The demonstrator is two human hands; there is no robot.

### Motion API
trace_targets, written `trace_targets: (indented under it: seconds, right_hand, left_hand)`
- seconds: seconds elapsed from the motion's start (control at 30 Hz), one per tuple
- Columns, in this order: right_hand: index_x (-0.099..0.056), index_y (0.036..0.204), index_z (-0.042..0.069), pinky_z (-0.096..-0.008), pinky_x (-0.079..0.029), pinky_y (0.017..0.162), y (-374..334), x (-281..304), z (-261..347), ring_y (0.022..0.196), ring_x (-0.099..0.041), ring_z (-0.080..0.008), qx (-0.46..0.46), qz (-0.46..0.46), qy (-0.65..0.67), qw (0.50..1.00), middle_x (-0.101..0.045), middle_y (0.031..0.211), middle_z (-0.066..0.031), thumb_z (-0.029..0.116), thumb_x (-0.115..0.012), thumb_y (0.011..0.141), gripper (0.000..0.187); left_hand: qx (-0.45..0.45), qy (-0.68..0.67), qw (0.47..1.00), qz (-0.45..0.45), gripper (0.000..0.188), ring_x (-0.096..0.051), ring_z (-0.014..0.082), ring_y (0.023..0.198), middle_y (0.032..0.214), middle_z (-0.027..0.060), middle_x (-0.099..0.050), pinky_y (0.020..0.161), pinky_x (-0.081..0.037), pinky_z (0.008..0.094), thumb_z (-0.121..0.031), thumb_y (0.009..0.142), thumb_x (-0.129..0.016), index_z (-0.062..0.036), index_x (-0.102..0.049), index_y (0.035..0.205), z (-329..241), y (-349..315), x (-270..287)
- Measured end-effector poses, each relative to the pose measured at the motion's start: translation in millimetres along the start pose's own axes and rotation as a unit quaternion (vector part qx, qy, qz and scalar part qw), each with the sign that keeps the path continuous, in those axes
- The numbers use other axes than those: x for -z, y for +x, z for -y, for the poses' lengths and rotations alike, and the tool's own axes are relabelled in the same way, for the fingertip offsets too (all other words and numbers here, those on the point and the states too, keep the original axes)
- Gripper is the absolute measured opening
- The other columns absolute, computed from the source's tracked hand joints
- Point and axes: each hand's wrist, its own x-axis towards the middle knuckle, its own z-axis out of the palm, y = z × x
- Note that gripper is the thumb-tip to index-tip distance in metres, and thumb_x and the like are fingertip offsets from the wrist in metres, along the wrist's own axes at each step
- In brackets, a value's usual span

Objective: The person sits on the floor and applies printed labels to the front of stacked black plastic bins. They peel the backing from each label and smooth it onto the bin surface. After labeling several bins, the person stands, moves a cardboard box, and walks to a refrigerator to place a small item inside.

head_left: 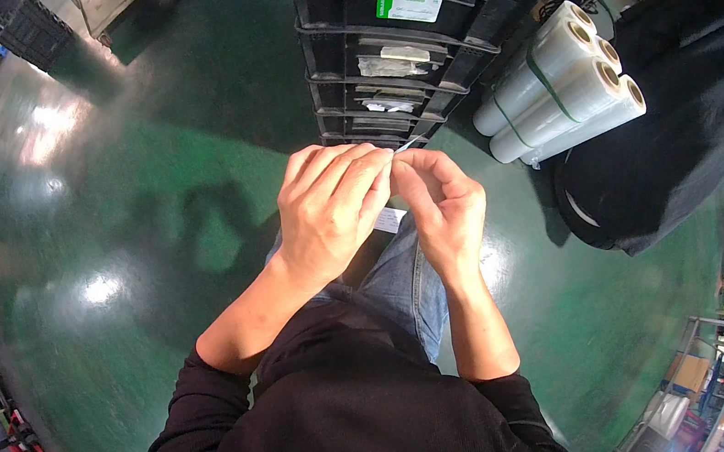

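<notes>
Left hand (322,202) and right hand (452,209) pinched a thin pale strip (407,144), near side of black crates (334,54); fine handling appeared underway, the next move seemingly requiring steady pressure.

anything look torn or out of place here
Possibly the labels on the lower crates: they look ragged and crumpled, unlike the flat green-edged label above. Otherwise nothing stands out; the strip at the left hand and right hand is too small to judge.

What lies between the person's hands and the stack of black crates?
In the head view, a thin pale strip juts from where the left hand and right hand meet, toward the black crates; whether it touches them is unclear.
</notes>
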Motion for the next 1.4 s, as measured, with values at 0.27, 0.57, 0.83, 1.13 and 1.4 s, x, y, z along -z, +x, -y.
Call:
trace_targets:
  seconds: [0.27,0.57,0.83,1.13,1.4]
  right_hand:
    - [-0.064,0.091,-0.002,-0.0227,-0.05,0.062,2,-4,1,0.067,-0.063,-0.01,-0.008,0.005,-0.021,1.0,-0.066,0.078,-0.0073,0.006,-0.062,0.085,0.01]
    - [-0.065,0.093,-0.002,-0.0223,-0.049,0.061,3,-5,-1,0.066,-0.062,-0.009,-0.016,0.011,0.006,1.0,-0.066,0.079,-0.0064,0.007,-0.063,0.086,0.012]
    - [-0.064,0.09,-0.001,-0.0224,-0.048,0.059,4,-3,-3,0.065,-0.061,-0.0087,-0.024,0.009,-0.017,1.0,-0.065,0.077,-0.0067,0.008,-0.064,0.083,0.011]
    - [-0.065,0.092,0.0,-0.0223,-0.048,0.06,4,2,-1,0.066,-0.061,-0.0086,-0.026,0.019,-0.015,0.999,-0.065,0.078,-0.0067,0.008,-0.063,0.084,0.011]
    - [-0.066,0.094,-0.001,-0.0219,-0.049,0.062,4,5,0,0.067,-0.062,-0.0084,-0.025,0.021,-0.008,0.999,-0.066,0.079,-0.0064,0.008,-0.063,0.085,0.012]
  left_hand:
    - [0.04,-0.037,0.999,-0.002,0.019,-0.065,0.0214,0.077,0.084,0.007,-0.068,0.071,-0.048,0.0321,-0.002,0.069,-0.072,-0.0052,-0.067,0.088,4,-1,1]
    - [0.081,-0.076,0.994,0.008,0.017,-0.066,0.0217,0.077,0.084,0.0083,-0.069,0.071,-0.048,0.0306,-0.002,0.071,-0.071,-0.0047,-0.068,0.087,8,-2,2]
    - [0.085,-0.086,0.992,0.017,0.016,-0.066,0.0214,0.075,0.083,0.0086,-0.069,0.07,-0.048,0.0301,-0.001,0.071,-0.071,-0.0042,-0.068,0.087,6,-1,3]
    - [0.098,-0.108,0.989,0.019,0.016,-0.066,0.021,0.074,0.081,0.0083,-0.069,0.068,-0.048,0.0296,-0.001,0.072,-0.071,-0.0041,-0.069,0.087,6,-1,0]
    - [0.098,-0.111,0.989,0.023,0.015,-0.066,0.0202,0.073,0.08,0.0077,-0.069,0.069,-0.048,0.0294,-0.001,0.072,-0.071,-0.0043,-0.069,0.087,5,0,-1]
